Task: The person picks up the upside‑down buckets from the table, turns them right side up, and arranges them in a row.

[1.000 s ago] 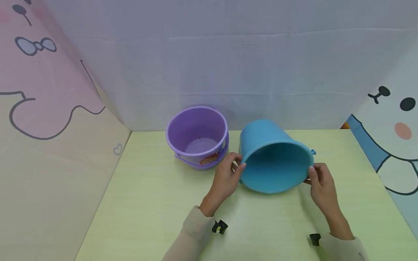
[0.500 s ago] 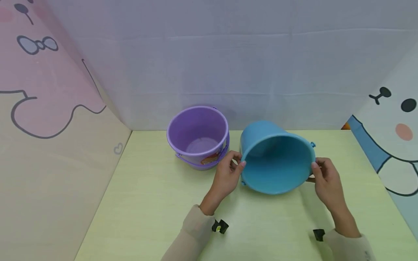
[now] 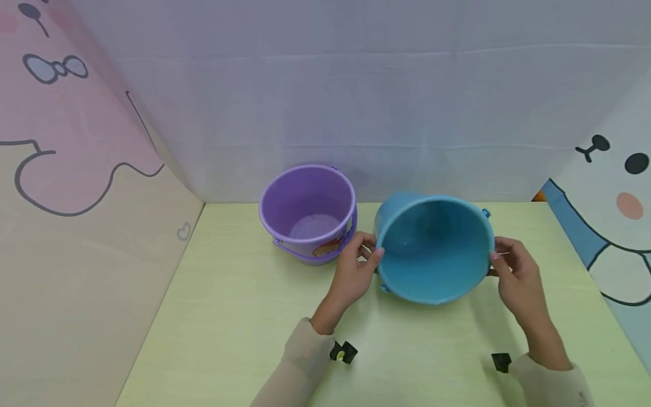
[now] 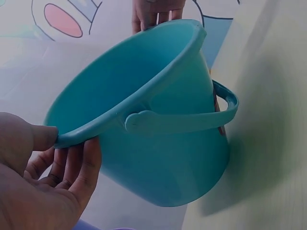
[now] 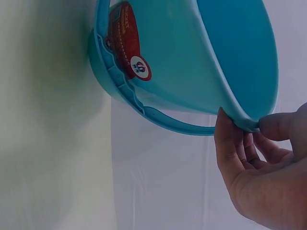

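A blue bucket (image 3: pixel 432 254) is tilted with its mouth facing me, toward the front of the table. My left hand (image 3: pixel 354 271) pinches its rim on the left, thumb inside and fingers outside, as the left wrist view also shows. On the opposite side my right hand (image 3: pixel 521 277) grips the rim in the same way. The bucket's handle (image 4: pixel 182 122) hangs down along its outer wall, and a red label (image 5: pixel 125 40) shows on that wall in the right wrist view. Just left of the blue bucket stands an upright purple bucket (image 3: pixel 310 206), close to my left fingers.
The pale green table (image 3: pixel 229 316) runs back to a white cloth wall (image 3: pixel 315 102). Printed cartoon panels close off the left side (image 3: pixel 76 186) and the right side (image 3: pixel 617 226). The purple bucket's handle (image 3: pixel 310 255) lies against its front.
The blue bucket's rim has tipped upward and turned slightly, so more of its inside shows. My right hand has moved up and to the right with it; my left hand has barely shifted.
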The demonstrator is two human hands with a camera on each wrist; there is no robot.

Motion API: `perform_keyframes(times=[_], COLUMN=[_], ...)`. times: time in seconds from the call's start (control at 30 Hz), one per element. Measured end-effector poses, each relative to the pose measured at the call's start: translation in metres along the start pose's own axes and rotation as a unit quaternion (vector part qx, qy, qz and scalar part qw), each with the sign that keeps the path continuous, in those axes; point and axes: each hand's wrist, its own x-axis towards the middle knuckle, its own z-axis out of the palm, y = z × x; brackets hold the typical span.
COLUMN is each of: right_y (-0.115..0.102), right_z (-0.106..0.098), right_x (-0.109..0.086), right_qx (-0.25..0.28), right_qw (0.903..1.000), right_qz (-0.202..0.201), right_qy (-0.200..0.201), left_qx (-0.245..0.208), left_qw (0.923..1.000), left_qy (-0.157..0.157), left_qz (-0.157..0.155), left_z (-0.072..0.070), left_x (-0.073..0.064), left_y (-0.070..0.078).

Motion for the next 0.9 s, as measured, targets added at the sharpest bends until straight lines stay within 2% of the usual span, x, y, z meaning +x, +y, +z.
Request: perform_keyframes(times=[0.27, 0.6, 0.77, 0.9], right_y=[-0.008, -0.013, -0.014, -0.015], right_z=[-0.007, -0.011, -0.012, -0.014], right_x=[0.004, 0.013, 0.020, 0.026], right_qx=[0.004, 0.007, 0.002, 0.009], right_qw=[0.9999, 0.9999, 0.9995, 0.9987], right_qz=[0.011, 0.014, 0.031, 0.047], right_qy=[-0.004, -0.007, -0.004, -0.016], left_qx=[-0.041, -0.103, -0.111, -0.115], left_qw=[0.9991, 0.9931, 0.9910, 0.9903], left_qy=[-0.004, 0.021, 0.032, 0.028], left_qz=[-0.007, -0.052, -0.067, -0.073], left_z=[0.000, 0.003, 0.005, 0.006], left_x=[0.004, 0.010, 0.013, 0.013], left_y=[0.002, 0.006, 0.006, 0.008])
